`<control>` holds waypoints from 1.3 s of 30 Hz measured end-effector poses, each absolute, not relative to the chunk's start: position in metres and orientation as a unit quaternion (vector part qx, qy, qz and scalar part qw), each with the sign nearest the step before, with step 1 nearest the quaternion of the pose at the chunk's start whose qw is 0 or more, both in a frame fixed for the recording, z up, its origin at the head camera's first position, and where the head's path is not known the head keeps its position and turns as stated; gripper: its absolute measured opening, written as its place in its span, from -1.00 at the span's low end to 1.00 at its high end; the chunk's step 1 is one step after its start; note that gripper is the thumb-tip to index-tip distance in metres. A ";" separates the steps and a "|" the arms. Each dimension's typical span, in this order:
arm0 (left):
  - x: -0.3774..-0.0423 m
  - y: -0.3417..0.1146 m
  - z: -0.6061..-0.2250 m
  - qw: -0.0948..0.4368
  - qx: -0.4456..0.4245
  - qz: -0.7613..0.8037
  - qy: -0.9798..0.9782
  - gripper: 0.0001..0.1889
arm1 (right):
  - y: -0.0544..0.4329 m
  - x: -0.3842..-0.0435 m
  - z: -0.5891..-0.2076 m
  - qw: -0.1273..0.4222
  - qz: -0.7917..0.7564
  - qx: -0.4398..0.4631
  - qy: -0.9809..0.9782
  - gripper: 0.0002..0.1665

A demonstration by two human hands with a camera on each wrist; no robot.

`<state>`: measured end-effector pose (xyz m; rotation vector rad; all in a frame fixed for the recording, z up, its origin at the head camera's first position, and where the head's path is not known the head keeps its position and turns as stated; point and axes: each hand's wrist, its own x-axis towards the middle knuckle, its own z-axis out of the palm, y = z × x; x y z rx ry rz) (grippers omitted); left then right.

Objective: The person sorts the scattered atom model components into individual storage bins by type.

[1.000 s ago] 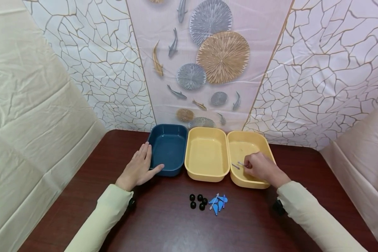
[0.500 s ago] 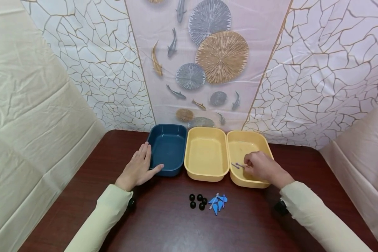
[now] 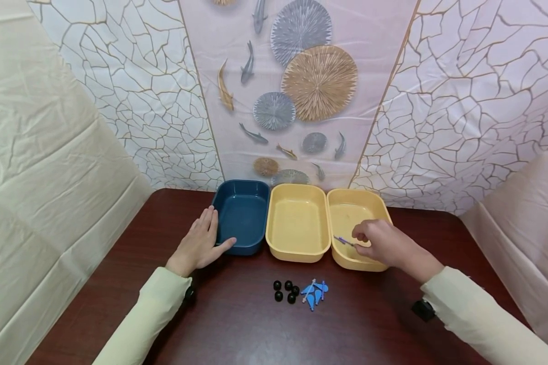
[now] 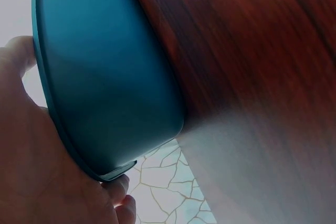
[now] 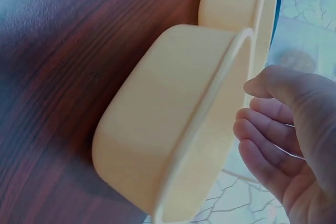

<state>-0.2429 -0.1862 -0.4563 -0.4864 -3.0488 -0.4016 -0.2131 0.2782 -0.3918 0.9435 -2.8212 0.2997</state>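
My left hand (image 3: 197,244) rests on the near left corner of a dark blue tray (image 3: 253,249), its fingers straight along the rim and the thumb spread over the near edge. Over the right yellow tray (image 3: 347,262) is my right hand (image 3: 381,243). Its thumb and forefinger are parted, and nothing shows between them. In the right wrist view the other fingers are loosely bent. Thin purple sticks (image 3: 343,241) lie in that tray, just left of the fingertips. The hand hides part of the tray floor.
A second yellow tray (image 3: 298,256) stands between the blue one and the right one. In front of it on the dark wooden table (image 3: 237,324) lie several round black pieces (image 3: 288,285), blue drop-shaped pieces (image 3: 310,301) and thin stick pieces (image 3: 323,290). A patterned cloth hangs behind.
My right thumb and forefinger have parted, and a purple stick at their tips now lies in the right tray beside another. The right forearm has shifted slightly right. My left hand stays put.
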 end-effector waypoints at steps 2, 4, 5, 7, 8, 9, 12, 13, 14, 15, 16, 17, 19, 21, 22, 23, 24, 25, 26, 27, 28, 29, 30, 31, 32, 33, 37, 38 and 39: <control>-0.243 -0.186 -0.457 0.013 -0.156 -0.129 -0.979 0.08 | 0.276 -0.208 -0.387 0.067 0.104 0.315 -0.941 -0.86; -0.244 -0.186 -0.457 0.013 -0.156 -0.128 -0.979 0.08 | 0.274 -0.204 -0.383 0.059 0.106 0.315 -0.941 -0.86; -0.244 -0.186 -0.457 0.014 -0.157 -0.128 -0.979 0.08 | 0.273 -0.201 -0.381 0.055 0.108 0.315 -0.941 -0.85; -0.245 -0.186 -0.458 0.014 -0.156 -0.125 -0.980 0.09 | 0.270 -0.197 -0.378 0.052 0.108 0.318 -0.941 -0.83; -0.245 -0.186 -0.458 0.015 -0.156 -0.125 -0.980 0.09 | 0.269 -0.194 -0.377 0.053 0.108 0.322 -0.939 -0.82; -0.245 -0.187 -0.457 0.015 -0.156 -0.124 -0.980 0.09 | 0.268 -0.192 -0.376 0.054 0.108 0.327 -0.937 -0.80; -0.244 -0.186 -0.457 0.015 -0.157 -0.124 -0.980 0.09 | 0.263 -0.184 -0.374 0.061 0.110 0.342 -0.931 -0.76; -0.244 -0.187 -0.457 0.015 -0.156 -0.125 -0.980 0.09 | 0.262 -0.182 -0.374 0.063 0.111 0.347 -0.929 -0.75; -0.244 -0.187 -0.456 0.016 -0.157 -0.127 -0.979 0.09 | 0.260 -0.180 -0.374 0.065 0.113 0.352 -0.927 -0.74; -0.244 -0.187 -0.456 0.016 -0.157 -0.127 -0.979 0.09 | 0.258 -0.178 -0.375 0.067 0.114 0.356 -0.925 -0.73; -0.243 -0.187 -0.456 0.017 -0.157 -0.129 -0.979 0.09 | 0.257 -0.176 -0.375 0.067 0.114 0.360 -0.924 -0.73; -0.243 -0.187 -0.456 0.017 -0.157 -0.129 -0.979 0.09 | 0.255 -0.175 -0.376 0.067 0.116 0.365 -0.921 -0.73; -0.242 -0.187 -0.456 0.018 -0.157 -0.129 -0.979 0.09 | 0.251 -0.172 -0.377 0.065 0.120 0.376 -0.917 -0.73; -0.242 -0.187 -0.457 0.020 -0.158 -0.128 -0.979 0.09 | 0.248 -0.169 -0.380 0.059 0.123 0.385 -0.913 -0.73; -0.242 -0.187 -0.457 0.020 -0.158 -0.128 -0.979 0.08 | 0.246 -0.168 -0.381 0.054 0.127 0.387 -0.912 -0.73; -0.243 -0.187 -0.458 0.021 -0.158 -0.128 -0.979 0.09 | 0.244 -0.166 -0.381 0.049 0.131 0.388 -0.911 -0.73; -0.243 -0.187 -0.458 0.020 -0.158 -0.128 -0.979 0.08 | 0.243 -0.165 -0.383 0.042 0.134 0.388 -0.911 -0.72; -0.243 -0.187 -0.458 0.019 -0.158 -0.128 -0.979 0.09 | 0.241 -0.164 -0.385 0.039 0.136 0.389 -0.910 -0.72; -0.244 -0.187 -0.459 0.017 -0.158 -0.129 -0.979 0.09 | 0.239 -0.163 -0.387 0.036 0.137 0.390 -0.910 -0.72; -0.244 -0.187 -0.459 0.016 -0.157 -0.129 -0.979 0.09 | 0.238 -0.162 -0.389 0.032 0.140 0.391 -0.909 -0.72; -0.244 -0.187 -0.459 0.016 -0.157 -0.130 -0.979 0.09 | 0.237 -0.162 -0.391 0.026 0.142 0.391 -0.909 -0.71; -0.244 -0.187 -0.459 0.015 -0.157 -0.130 -0.979 0.09 | 0.236 -0.162 -0.394 0.023 0.142 0.392 -0.908 -0.71; -0.243 -0.187 -0.458 0.015 -0.158 -0.131 -0.979 0.08 | 0.235 -0.162 -0.397 0.019 0.142 0.394 -0.908 -0.70; -0.243 -0.187 -0.458 0.016 -0.158 -0.131 -0.978 0.08 | 0.234 -0.161 -0.400 0.017 0.142 0.396 -0.907 -0.70; -0.243 -0.187 -0.458 0.016 -0.159 -0.132 -0.978 0.08 | 0.233 -0.161 -0.402 0.011 0.144 0.395 -0.907 -0.70; -0.242 -0.187 -0.457 0.018 -0.159 -0.132 -0.978 0.08 | 0.232 -0.160 -0.405 0.005 0.146 0.393 -0.908 -0.69; -0.242 -0.186 -0.456 0.020 -0.159 -0.132 -0.978 0.08 | 0.228 -0.160 -0.413 -0.014 0.152 0.384 -0.911 -0.68; -0.242 -0.186 -0.456 0.021 -0.159 -0.132 -0.978 0.08 | 0.227 -0.160 -0.415 -0.018 0.154 0.381 -0.912 -0.68; -0.242 -0.186 -0.456 0.021 -0.160 -0.132 -0.978 0.07 | 0.226 -0.160 -0.417 -0.021 0.154 0.379 -0.912 -0.67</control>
